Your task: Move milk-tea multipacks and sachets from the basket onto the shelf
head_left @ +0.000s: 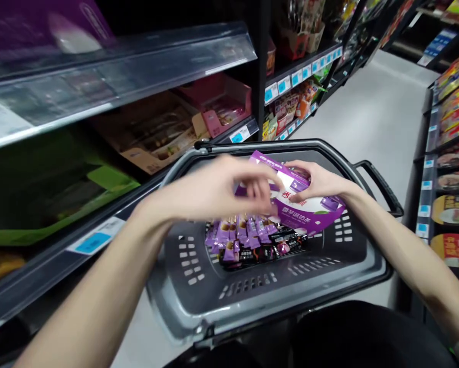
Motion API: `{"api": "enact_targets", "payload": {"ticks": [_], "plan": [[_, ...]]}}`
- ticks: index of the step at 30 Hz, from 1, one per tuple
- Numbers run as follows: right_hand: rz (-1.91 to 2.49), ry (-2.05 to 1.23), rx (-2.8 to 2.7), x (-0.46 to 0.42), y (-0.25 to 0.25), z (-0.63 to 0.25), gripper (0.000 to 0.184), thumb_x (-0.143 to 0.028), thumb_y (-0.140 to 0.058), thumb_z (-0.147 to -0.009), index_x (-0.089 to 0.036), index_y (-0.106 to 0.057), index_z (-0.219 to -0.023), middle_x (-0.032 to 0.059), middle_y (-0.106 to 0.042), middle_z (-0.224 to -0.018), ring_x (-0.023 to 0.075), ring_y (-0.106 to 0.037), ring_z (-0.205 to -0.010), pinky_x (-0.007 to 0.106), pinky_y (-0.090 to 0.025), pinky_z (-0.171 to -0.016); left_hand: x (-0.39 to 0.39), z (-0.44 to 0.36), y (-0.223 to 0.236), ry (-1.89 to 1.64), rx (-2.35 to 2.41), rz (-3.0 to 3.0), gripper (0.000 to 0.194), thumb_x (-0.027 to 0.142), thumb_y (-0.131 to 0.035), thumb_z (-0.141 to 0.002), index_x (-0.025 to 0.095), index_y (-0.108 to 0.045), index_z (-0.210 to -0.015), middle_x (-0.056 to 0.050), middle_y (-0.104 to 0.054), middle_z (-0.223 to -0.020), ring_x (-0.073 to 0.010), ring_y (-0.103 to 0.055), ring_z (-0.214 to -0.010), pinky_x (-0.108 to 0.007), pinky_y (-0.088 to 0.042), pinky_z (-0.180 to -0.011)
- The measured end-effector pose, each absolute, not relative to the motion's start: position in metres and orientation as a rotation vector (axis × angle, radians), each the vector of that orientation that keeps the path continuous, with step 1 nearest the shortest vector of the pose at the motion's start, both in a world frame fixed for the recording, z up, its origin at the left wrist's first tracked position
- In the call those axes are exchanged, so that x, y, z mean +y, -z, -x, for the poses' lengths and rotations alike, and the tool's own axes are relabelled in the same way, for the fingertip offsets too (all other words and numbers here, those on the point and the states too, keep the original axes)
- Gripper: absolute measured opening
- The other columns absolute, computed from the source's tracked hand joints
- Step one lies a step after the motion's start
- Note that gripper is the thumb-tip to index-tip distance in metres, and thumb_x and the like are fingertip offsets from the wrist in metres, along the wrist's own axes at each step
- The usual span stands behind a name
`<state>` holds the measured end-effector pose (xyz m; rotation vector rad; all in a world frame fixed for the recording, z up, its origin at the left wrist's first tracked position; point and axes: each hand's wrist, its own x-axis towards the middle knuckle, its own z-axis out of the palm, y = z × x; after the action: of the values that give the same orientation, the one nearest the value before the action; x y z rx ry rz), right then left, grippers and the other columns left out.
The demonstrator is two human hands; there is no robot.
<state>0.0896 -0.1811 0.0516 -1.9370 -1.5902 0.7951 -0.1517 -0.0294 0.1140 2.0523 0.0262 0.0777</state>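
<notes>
A purple and white snack box (302,204) is tilted over a dark grey shopping basket (252,296). My right hand (317,181) is closed on the box's upper right side. My left hand (229,186), blurred by motion, pinches at the box's left edge with curled fingers. Several small purple sachets (239,232) lie in a heap on the basket's floor under the box, with a few dark wrapped pieces (279,245) beside them.
Store shelves (110,76) run along the left with a green tray (99,184), a brown carton (156,133) and a pink carton (222,102). More shelves of packets stand at the right (452,153). A pale aisle floor (371,107) stretches ahead.
</notes>
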Motion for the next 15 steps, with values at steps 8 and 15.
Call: {"api": "enact_targets", "payload": {"ticks": [8, 15], "plan": [[1.679, -1.167, -1.266, -0.192, -0.047, -0.086, 0.085, -0.028, -0.094, -0.057, -0.028, -0.065, -0.137, 0.0033, -0.079, -0.106, 0.0277, -0.076, -0.087, 0.043, -0.065, -0.076, 0.0, 0.14, -0.04, -0.423, 0.469, -1.78, 0.082, 0.041, -0.093, -0.06, 0.021, -0.058, -0.133, -0.013, -0.064, -0.135, -0.03, -0.063, -0.122, -0.044, -0.054, -0.102], [1.628, -1.359, -1.008, -0.193, -0.05, -0.07, 0.084, -0.027, -0.095, -0.056, -0.028, -0.067, -0.135, 0.0033, -0.08, -0.098, 0.0286, -0.077, -0.08, 0.042, -0.067, -0.068, -0.004, 0.147, -0.038, -0.043, 0.506, -1.464, 0.078, 0.038, -0.09, -0.066, 0.019, -0.056, -0.133, -0.016, -0.072, -0.12, -0.0321, -0.073, -0.1, -0.042, -0.064, -0.077]]}}
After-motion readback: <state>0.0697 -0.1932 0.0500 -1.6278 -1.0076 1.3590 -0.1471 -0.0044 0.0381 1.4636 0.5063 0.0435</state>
